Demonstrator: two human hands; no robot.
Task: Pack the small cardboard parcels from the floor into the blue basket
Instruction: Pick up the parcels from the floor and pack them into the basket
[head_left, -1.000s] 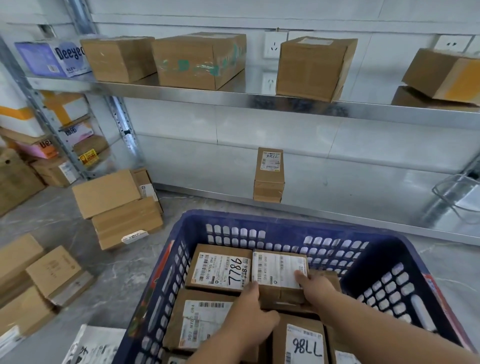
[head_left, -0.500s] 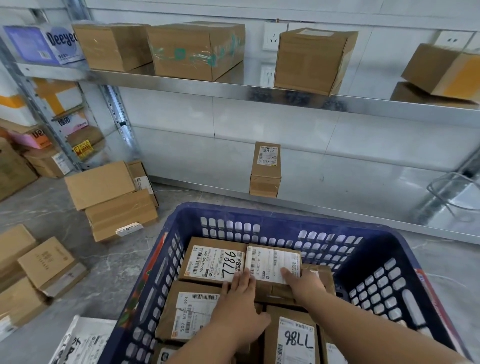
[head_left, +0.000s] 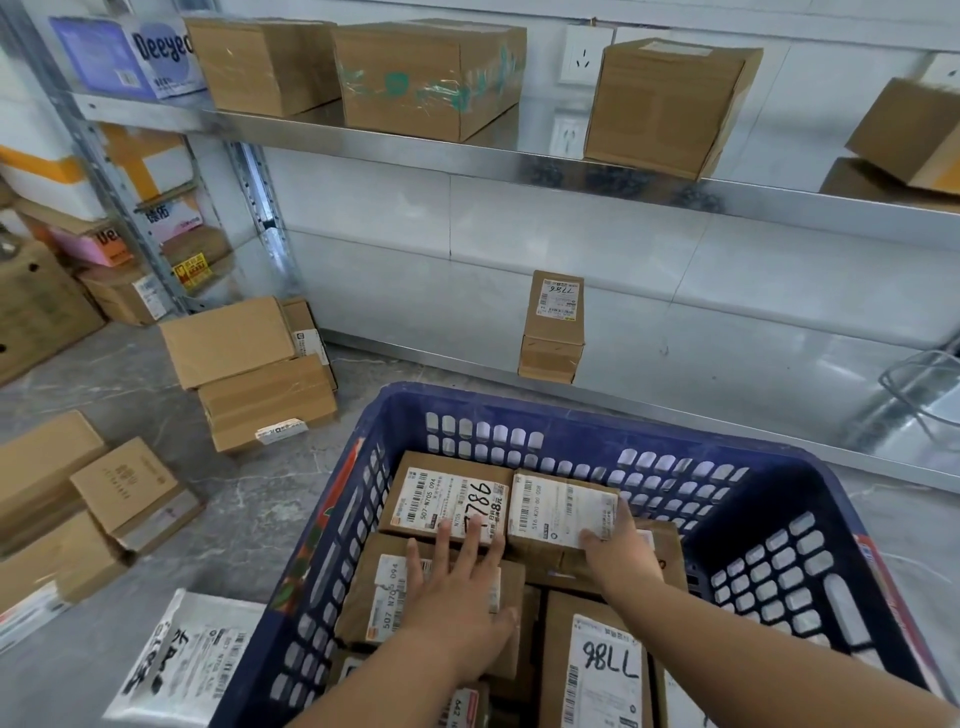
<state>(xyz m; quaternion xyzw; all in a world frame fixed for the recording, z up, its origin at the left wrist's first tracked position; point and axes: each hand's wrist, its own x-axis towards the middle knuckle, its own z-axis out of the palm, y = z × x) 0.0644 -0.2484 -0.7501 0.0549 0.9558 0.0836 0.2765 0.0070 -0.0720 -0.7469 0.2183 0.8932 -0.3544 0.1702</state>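
On a grey stone floor (head_left: 156, 405) under a metal shelf (head_left: 467, 150) of boxes (head_left: 426, 78), a blue basket (head_left: 571, 421) at six o'clock holds labelled parcels (head_left: 602, 665); the left hand (head_left: 462, 587) lies flat on them, fingers spread, the right hand (head_left: 618, 545) grips a white-labelled parcel (head_left: 556, 509) by its corner, loose parcels (head_left: 130, 488) lie at nine o'clock, and the basket's near edge is cut off.

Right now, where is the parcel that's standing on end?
Head view, centre: the upright parcel stands against the back wall, just beyond the far rim of the blue basket, below the steel shelf.
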